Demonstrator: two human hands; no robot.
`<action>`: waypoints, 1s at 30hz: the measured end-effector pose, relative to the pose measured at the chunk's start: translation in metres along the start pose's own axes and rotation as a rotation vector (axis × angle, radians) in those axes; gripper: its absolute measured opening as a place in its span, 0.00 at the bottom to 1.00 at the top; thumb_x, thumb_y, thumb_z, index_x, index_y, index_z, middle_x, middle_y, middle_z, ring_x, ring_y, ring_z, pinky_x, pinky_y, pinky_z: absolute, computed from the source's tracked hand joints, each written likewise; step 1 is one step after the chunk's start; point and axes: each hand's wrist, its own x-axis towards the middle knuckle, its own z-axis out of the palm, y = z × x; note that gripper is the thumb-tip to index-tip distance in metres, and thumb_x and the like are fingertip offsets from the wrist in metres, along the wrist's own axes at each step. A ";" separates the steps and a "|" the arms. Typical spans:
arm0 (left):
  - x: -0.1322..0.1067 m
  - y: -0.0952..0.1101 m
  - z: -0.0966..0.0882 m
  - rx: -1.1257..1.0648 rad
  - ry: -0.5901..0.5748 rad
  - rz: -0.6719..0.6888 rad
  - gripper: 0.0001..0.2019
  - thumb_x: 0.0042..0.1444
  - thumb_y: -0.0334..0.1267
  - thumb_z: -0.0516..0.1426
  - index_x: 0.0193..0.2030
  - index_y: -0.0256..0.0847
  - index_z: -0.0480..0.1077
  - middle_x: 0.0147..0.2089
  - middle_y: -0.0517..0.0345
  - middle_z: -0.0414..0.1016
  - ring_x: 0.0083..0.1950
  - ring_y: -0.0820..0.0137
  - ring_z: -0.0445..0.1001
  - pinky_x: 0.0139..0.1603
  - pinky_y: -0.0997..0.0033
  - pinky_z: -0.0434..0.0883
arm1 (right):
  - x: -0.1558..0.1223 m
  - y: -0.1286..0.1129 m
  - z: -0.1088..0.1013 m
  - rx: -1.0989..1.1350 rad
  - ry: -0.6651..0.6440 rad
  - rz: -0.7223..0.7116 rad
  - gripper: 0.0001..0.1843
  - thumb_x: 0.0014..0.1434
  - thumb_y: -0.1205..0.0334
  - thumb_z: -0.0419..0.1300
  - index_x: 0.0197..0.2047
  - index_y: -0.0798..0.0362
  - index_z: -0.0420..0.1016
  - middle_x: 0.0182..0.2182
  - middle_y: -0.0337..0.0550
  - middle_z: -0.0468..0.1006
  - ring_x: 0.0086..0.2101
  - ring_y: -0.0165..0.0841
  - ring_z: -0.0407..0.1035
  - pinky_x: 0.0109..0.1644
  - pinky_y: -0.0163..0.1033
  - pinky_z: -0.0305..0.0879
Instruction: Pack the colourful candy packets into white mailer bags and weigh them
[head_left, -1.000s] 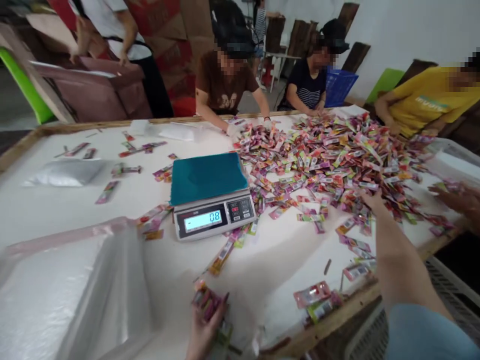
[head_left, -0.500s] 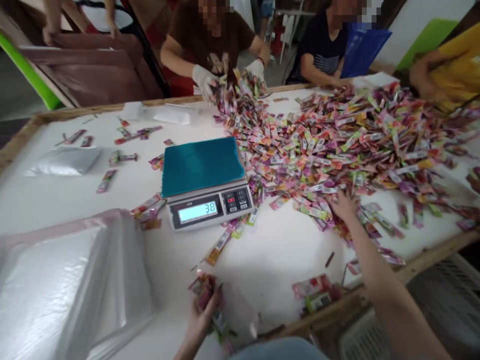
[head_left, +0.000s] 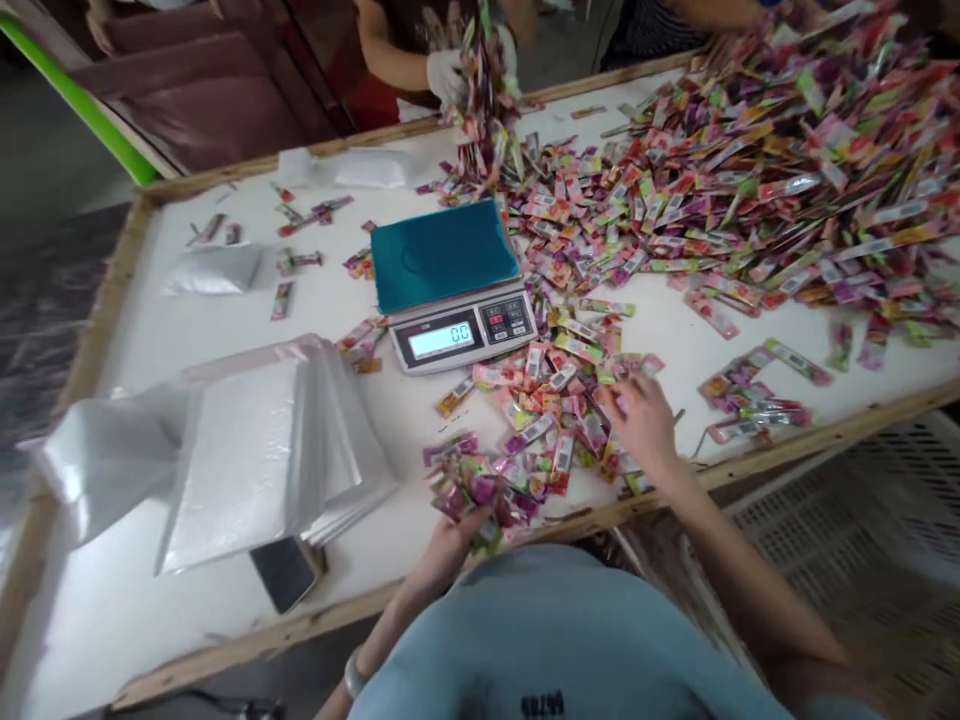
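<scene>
Left hand [head_left: 457, 533]: fingers closed round clutch of stick sachets [head_left: 484, 483]. Right hand [head_left: 646, 420]: fingers loosely curled over more sachets, right of clutch; whether gripping, can't tell. Best: sweep low, align ends, squeeze lightly; film probably slippery. Beyond fingers: digital scale [head_left: 444, 262] on bench [head_left: 127, 610], display [head_left: 442, 341] showing "00", decimal point unclear. Sachet print illegible. Behind fingers: blue shirt [head_left: 555, 630], blurred digits, perhaps "56789".
</scene>
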 end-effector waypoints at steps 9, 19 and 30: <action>0.005 -0.008 -0.059 -0.095 0.267 0.135 0.22 0.38 0.52 0.71 0.19 0.40 0.67 0.17 0.61 0.70 0.21 0.72 0.70 0.30 0.68 0.76 | -0.059 -0.088 0.046 0.048 -0.534 -0.173 0.06 0.66 0.62 0.64 0.46 0.50 0.78 0.48 0.52 0.82 0.50 0.48 0.76 0.54 0.48 0.73; -0.010 -0.039 -0.062 -0.218 0.127 0.109 0.20 0.42 0.52 0.69 0.29 0.38 0.71 0.19 0.65 0.70 0.21 0.73 0.69 0.28 0.69 0.74 | -0.086 -0.101 0.048 0.133 -0.494 -0.132 0.29 0.62 0.78 0.47 0.66 0.62 0.64 0.56 0.65 0.78 0.58 0.47 0.73 0.62 0.53 0.68; 0.009 -0.043 -0.056 -0.183 0.090 0.171 0.18 0.43 0.49 0.70 0.18 0.39 0.71 0.18 0.58 0.73 0.21 0.71 0.71 0.27 0.72 0.71 | -0.067 -0.126 0.062 -0.040 -0.491 0.139 0.15 0.68 0.51 0.60 0.45 0.55 0.76 0.40 0.61 0.83 0.44 0.52 0.79 0.49 0.53 0.74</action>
